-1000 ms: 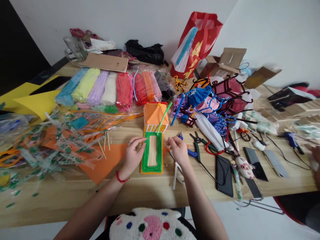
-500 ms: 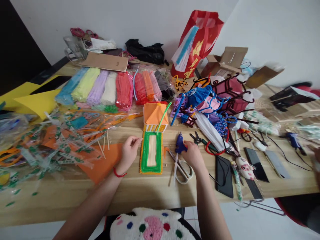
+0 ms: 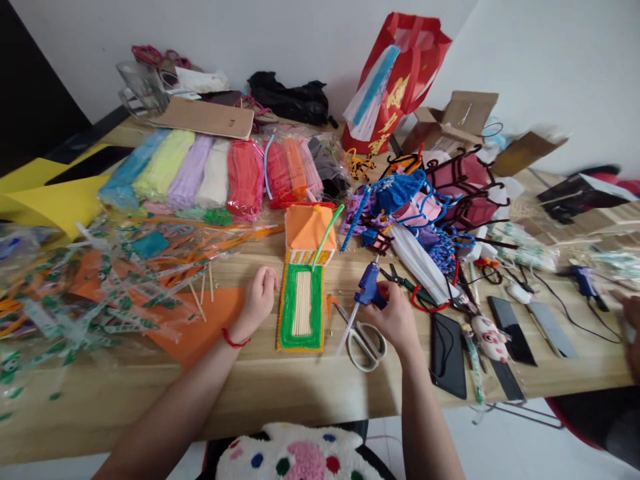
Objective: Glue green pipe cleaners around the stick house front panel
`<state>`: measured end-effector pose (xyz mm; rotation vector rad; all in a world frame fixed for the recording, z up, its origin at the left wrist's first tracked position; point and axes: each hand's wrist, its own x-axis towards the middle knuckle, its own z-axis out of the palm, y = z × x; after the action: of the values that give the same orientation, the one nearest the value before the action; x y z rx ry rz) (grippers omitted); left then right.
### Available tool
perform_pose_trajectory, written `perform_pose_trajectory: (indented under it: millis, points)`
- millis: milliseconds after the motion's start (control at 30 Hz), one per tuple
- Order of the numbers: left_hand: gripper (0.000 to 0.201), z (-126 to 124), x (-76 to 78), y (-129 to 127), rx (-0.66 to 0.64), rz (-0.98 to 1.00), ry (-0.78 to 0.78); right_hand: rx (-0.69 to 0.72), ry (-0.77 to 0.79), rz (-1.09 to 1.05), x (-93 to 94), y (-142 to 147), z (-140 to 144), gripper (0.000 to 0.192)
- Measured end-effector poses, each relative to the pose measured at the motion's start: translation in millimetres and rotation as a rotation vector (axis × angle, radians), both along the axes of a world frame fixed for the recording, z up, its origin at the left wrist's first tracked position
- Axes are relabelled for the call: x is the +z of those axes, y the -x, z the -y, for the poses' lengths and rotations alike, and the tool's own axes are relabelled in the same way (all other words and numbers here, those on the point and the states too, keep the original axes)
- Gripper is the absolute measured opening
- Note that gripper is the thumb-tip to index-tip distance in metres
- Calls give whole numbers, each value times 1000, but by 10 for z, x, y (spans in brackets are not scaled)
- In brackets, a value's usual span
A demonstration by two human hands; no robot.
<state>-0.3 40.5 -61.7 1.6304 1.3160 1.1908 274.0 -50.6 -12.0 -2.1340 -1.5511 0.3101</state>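
Head view: right hand (image 3: 395, 319) is gripping a blue glue gun (image 3: 369, 288), fingers wrapped around its handle, just right of the green-bordered stick panel (image 3: 302, 309). Left hand (image 3: 257, 300), loosely curled and holding nothing, is resting against the panel's left edge. The panel's border is looking complete; gluing appears not yet begun.

Between the left hand (image 3: 257, 300) and the right hand (image 3: 395, 319) lies the craft house (image 3: 303, 287), scissors (image 3: 363, 337) just below the glue gun (image 3: 369, 288) in that right hand, phones (image 3: 447, 353) farther right.
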Motion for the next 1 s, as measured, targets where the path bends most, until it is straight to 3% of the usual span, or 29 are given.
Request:
perform_pose_trajectory:
  millis: [133,233,433,667,1000]
  points:
    - [29,0,3,8,9,-46,3,-57,-86,-285,8,143,41,27]
    - [28,-7,17,12,-2,-67,15,-21,-50,-357,29,336,33,29]
    - [26,-50,30,47,16,-84,21,257,-35,-230,4,673,-56,33]
    - [19,-102,-8,78,51,-38,17,261,-7,5,-182,804,-210,36]
    - [19,-111,20,62,25,16,39,272,21,28,-245,929,-347,35]
